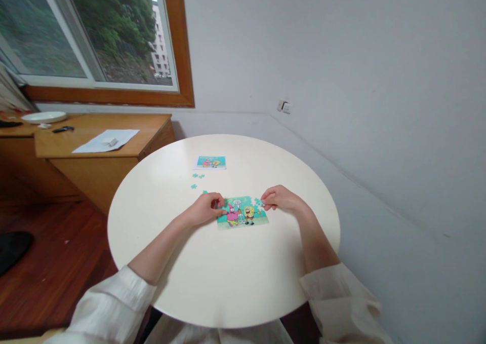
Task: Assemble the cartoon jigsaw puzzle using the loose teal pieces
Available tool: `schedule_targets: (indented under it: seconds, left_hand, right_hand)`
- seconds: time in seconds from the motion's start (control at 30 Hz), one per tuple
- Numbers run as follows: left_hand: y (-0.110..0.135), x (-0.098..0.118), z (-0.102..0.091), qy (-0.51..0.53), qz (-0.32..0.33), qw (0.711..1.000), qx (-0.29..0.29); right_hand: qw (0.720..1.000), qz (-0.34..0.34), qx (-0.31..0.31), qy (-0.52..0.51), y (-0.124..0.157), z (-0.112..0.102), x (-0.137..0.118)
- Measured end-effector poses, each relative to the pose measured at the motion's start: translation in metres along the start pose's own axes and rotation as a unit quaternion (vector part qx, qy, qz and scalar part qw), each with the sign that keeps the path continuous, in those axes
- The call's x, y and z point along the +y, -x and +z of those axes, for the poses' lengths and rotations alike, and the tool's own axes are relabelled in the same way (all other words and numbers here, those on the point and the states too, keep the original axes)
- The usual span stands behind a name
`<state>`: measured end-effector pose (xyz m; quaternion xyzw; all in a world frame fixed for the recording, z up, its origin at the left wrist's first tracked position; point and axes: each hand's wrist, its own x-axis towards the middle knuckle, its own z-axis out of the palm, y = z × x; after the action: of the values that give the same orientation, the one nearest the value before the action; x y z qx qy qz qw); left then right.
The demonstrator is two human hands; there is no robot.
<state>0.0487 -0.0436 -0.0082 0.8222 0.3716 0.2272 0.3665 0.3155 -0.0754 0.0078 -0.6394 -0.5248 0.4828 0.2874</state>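
Jigsaw puzzle (243,220): largely assembled, lying flat on the white tabletop (235,273). I note a turquoise ground with pink and yellow cartoon figures; far right corner ragged, piece outlines showing. A few loose turquoise pieces (195,175) sit apart, beyond its far left corner.

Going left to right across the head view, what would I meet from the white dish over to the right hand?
White round dish, sheet of paper, left hand, partly assembled jigsaw puzzle, right hand.
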Motion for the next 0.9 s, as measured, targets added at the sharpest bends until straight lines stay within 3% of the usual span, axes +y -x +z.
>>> schedule_targets:
  seconds: [0.9]
  left_hand:
    - [-0.0006, -0.002, 0.0014, -0.024, 0.014, 0.999, -0.027]
  right_hand:
    - [0.998, -0.028, -0.02, 0.053, 0.0039, 0.0061, -0.0045]
